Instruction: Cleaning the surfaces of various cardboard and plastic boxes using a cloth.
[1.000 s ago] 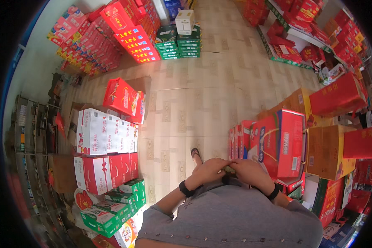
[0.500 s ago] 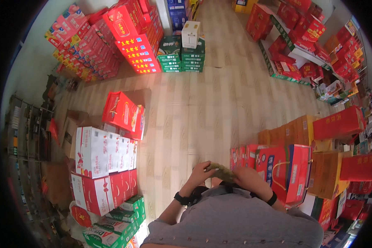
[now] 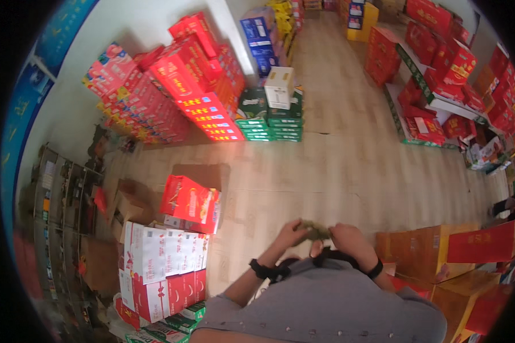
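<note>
Between my two hands, in front of my body, is a greenish-brown, soft-looking cloth-like thing (image 3: 315, 230), too small and blurred to name more exactly. My left hand (image 3: 290, 233) grips its left end with bent fingers. Its right end is pinched by my right hand (image 3: 349, 240), whose fingers are curled over it. A dark band circles each wrist. Below the cloth-like thing are dark straps across the front of my grey shirt (image 3: 326, 297).
White and red cartons (image 3: 169, 257) are stacked at my left, a red gift box (image 3: 190, 200) behind them. Orange cartons (image 3: 418, 251) stand close at my right. Red boxes (image 3: 212, 117), green cartons (image 3: 285, 123) and a display shelf (image 3: 423, 91) line the far side of the wood-patterned floor (image 3: 303, 177).
The view has tilted up and shifted along the floor, so the cartons at right sit differently. Both hands still hold the cloth-like thing, the right one now more raised.
</note>
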`<state>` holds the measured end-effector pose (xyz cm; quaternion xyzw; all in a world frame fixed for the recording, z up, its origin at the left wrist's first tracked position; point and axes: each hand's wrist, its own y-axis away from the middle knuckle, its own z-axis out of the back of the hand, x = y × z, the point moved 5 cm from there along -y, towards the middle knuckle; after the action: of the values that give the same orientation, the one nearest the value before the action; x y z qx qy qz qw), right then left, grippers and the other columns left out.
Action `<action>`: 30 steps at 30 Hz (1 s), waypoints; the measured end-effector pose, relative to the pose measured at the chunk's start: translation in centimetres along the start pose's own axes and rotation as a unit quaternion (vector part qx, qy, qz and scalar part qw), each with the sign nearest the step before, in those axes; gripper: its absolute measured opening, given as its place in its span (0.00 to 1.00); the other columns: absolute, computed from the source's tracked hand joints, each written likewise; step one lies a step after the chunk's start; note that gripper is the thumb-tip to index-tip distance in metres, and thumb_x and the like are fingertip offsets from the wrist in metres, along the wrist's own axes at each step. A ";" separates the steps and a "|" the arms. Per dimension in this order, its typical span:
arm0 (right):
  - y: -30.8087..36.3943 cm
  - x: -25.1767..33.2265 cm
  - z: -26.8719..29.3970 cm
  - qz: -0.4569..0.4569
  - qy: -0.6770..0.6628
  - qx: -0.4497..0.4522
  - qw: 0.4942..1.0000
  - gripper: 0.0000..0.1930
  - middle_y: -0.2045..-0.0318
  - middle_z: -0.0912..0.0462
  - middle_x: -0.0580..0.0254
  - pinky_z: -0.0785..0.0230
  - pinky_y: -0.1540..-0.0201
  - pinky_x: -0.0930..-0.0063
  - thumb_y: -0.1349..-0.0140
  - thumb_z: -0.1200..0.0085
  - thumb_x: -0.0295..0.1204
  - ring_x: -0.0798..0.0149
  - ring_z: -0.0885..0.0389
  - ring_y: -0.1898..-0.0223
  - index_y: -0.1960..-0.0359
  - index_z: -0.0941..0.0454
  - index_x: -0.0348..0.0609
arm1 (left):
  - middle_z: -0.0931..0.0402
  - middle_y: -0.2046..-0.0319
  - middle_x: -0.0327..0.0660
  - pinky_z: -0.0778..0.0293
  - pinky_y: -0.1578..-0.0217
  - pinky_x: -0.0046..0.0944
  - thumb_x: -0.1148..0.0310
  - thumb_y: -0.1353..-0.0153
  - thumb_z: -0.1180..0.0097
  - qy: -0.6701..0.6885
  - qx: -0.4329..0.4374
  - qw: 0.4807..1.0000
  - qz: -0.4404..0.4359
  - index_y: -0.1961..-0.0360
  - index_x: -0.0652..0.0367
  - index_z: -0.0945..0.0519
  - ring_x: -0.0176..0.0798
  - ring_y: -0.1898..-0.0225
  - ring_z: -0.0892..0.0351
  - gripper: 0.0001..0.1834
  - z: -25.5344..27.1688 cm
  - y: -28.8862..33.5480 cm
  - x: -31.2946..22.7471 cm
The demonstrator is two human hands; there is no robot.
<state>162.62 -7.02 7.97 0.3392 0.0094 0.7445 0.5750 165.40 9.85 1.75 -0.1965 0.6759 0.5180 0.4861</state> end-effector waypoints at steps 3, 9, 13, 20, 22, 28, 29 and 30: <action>-2.4 -3.7 5.9 0.023 -0.023 -0.092 0.995 0.11 0.73 0.22 0.46 0.31 0.64 0.55 0.47 0.55 0.29 0.45 0.24 0.68 0.65 0.24 0.38 | 0.27 0.69 0.37 0.30 0.65 0.29 0.74 0.44 0.47 0.049 0.021 0.992 -0.116 0.63 0.61 0.28 0.29 0.66 0.28 0.08 -1.1 -3.6 -6.1; -5.9 -8.3 12.7 0.044 -0.164 -0.048 0.984 0.12 0.73 0.23 0.42 0.33 0.65 0.57 0.44 0.55 0.29 0.43 0.25 0.68 0.62 0.26 0.36 | 0.27 0.66 0.38 0.30 0.61 0.30 0.76 0.42 0.47 0.144 0.025 0.989 -0.029 0.63 0.59 0.32 0.32 0.61 0.27 0.07 -0.3 -12.5 -10.9; -11.7 -12.0 13.5 0.067 -0.133 -0.046 0.988 0.11 0.73 0.23 0.44 0.32 0.66 0.58 0.45 0.57 0.28 0.44 0.24 0.70 0.62 0.27 0.36 | 0.26 0.63 0.38 0.31 0.60 0.29 0.75 0.42 0.47 0.118 0.090 0.986 -0.076 0.60 0.60 0.29 0.31 0.61 0.27 0.09 0.4 -20.1 -14.0; -25.2 -17.2 20.6 0.021 -0.113 0.020 0.993 0.10 0.70 0.22 0.45 0.33 0.62 0.58 0.46 0.55 0.30 0.46 0.24 0.65 0.65 0.28 0.36 | 0.23 0.67 0.35 0.31 0.61 0.29 0.65 0.41 0.46 -0.037 0.193 0.978 -0.067 0.58 0.63 0.23 0.27 0.63 0.28 0.14 4.3 -34.7 -22.5; -28.3 -18.8 23.9 0.007 -0.092 0.004 0.996 0.12 0.69 0.22 0.45 0.33 0.61 0.58 0.45 0.52 0.32 0.46 0.24 0.64 0.64 0.27 0.37 | 0.23 0.70 0.34 0.31 0.62 0.29 0.63 0.41 0.45 -0.066 0.205 0.973 -0.084 0.61 0.63 0.21 0.26 0.65 0.28 0.14 4.8 -38.8 -25.5; -36.1 -21.4 34.8 -0.003 -0.131 -0.118 0.984 0.17 0.64 0.21 0.48 0.32 0.60 0.62 0.46 0.45 0.37 0.47 0.24 0.61 0.59 0.25 0.37 | 0.22 0.73 0.42 0.29 0.71 0.40 0.63 0.46 0.43 -0.280 0.195 0.895 -0.287 0.66 0.62 0.20 0.44 0.73 0.23 0.12 4.8 -49.9 -35.2; -37.3 -21.8 36.1 0.003 -0.189 -0.129 0.973 0.17 0.65 0.22 0.46 0.32 0.60 0.62 0.46 0.46 0.36 0.47 0.24 0.62 0.59 0.25 0.38 | 0.22 0.73 0.42 0.29 0.71 0.40 0.63 0.46 0.43 -0.282 0.204 0.896 -0.275 0.66 0.62 0.20 0.44 0.73 0.23 0.12 4.6 -50.7 -36.0; -38.8 -22.3 37.5 0.010 -0.243 -0.143 0.959 0.16 0.66 0.22 0.44 0.33 0.61 0.62 0.47 0.46 0.35 0.46 0.24 0.62 0.59 0.25 0.38 | 0.22 0.71 0.43 0.29 0.68 0.38 0.65 0.46 0.43 -0.295 0.219 0.872 -0.322 0.67 0.62 0.20 0.44 0.70 0.24 0.11 4.3 -51.4 -37.7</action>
<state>217.34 -27.25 10.11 0.4247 -0.2405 0.6387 0.5949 223.83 -15.06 8.06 -0.1300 0.4966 0.2051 0.8334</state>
